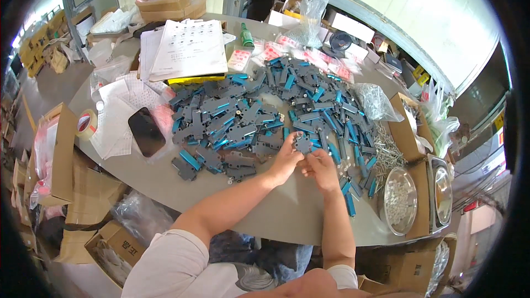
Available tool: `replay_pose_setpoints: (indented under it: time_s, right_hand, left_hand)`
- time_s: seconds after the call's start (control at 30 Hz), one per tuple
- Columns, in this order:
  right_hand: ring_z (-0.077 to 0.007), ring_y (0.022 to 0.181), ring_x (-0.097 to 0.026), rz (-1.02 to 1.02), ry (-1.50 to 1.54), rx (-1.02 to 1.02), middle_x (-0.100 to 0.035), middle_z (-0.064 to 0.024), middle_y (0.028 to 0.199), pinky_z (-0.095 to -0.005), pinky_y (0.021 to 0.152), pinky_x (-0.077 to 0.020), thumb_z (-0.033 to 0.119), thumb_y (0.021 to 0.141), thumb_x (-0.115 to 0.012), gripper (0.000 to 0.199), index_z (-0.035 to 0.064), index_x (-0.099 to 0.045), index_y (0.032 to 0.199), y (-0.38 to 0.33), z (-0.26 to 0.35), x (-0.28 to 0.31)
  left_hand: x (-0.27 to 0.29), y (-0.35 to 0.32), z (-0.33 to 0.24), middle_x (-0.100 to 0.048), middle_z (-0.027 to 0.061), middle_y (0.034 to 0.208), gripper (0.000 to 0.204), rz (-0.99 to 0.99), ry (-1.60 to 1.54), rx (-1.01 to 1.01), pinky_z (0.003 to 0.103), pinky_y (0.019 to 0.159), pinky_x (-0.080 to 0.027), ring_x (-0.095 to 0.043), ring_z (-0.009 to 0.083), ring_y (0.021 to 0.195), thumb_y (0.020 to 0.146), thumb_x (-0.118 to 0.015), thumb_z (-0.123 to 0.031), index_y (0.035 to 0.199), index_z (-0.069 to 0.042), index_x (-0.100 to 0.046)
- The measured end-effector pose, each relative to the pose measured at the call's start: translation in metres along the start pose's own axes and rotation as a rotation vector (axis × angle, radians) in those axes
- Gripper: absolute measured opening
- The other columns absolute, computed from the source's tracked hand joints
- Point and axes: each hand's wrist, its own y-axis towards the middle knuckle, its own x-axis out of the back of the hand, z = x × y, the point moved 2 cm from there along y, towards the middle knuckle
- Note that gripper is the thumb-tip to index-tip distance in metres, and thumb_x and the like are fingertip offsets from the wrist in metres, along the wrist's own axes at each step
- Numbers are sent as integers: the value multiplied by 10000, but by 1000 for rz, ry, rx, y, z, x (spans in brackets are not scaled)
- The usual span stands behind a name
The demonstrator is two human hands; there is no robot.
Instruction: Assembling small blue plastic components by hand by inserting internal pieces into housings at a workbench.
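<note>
Near the middle of the table, my left hand [286,161] grips a dark grey flat piece with a notched outline [302,143] between thumb and fingers. My right hand [320,169] is closed at the lower right edge of that piece, its fingertips pressed together; whatever they pinch is too small to make out. Left of and beyond my hands lies a heap of similar dark grey pieces with blue strips [237,131]. Another pile of long grey and blue pieces [326,111] spreads to the right. Small white bits lie scattered beside my right hand.
Loose screws [389,149] lie right, near a clear bowl of small white parts [398,201] and an open cardboard box [407,127]. Leftward are a black phone [146,131], a tape roll [86,124] and papers [187,49]. A green bottle [246,36] stands at the back.
</note>
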Motion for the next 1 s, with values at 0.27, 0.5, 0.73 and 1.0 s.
replay_pose_setpoints:
  time_s: [0.27, 0.5, 0.73, 1.0]
  right_hand:
    - [-150, 540, -592, -160, -328, 12, -632, -109, 711, -263, 535, -498, 177, 906, -528, 195, -14, -494, 930, -3, -1, -17]
    - [-256, 542, -587, -123, -739, 291, -597, -127, 610, -360, 523, -438, 274, 905, -522, 298, 5, -559, 783, -8, 7, -13]
    - [-343, 642, -620, -212, -724, 333, -610, -186, 673, -389, 579, -468, 261, 900, -530, 258, 22, -613, 846, 0, 2, -4]
    - [-352, 769, -614, -394, -989, 403, -625, -170, 857, -419, 682, -493, 156, 763, -630, 154, 54, -639, 879, -1, 7, 31]
  left_hand:
    - [-2, 2, -3, -573, 116, 1129, 280, -88, 9, -130, 303, 865, -457, -567, 179, 1009, 967, -427, -148, 1227, -63, -367]
    - [-3, -1, -18, -576, 97, 1154, 286, -33, -220, -13, 334, 880, -453, -564, 211, 1072, 974, -436, -270, 1184, -77, -422]
    - [1, -2, -9, -602, 56, 1050, 379, -54, 252, 133, 293, 730, -481, -587, 136, 907, 941, -479, -396, 1108, -64, -551]
    - [29, 14, -83, -594, 33, 960, 322, -403, -87, -387, 240, 704, -453, -550, 91, 819, 920, -552, -286, 1145, -57, -519]
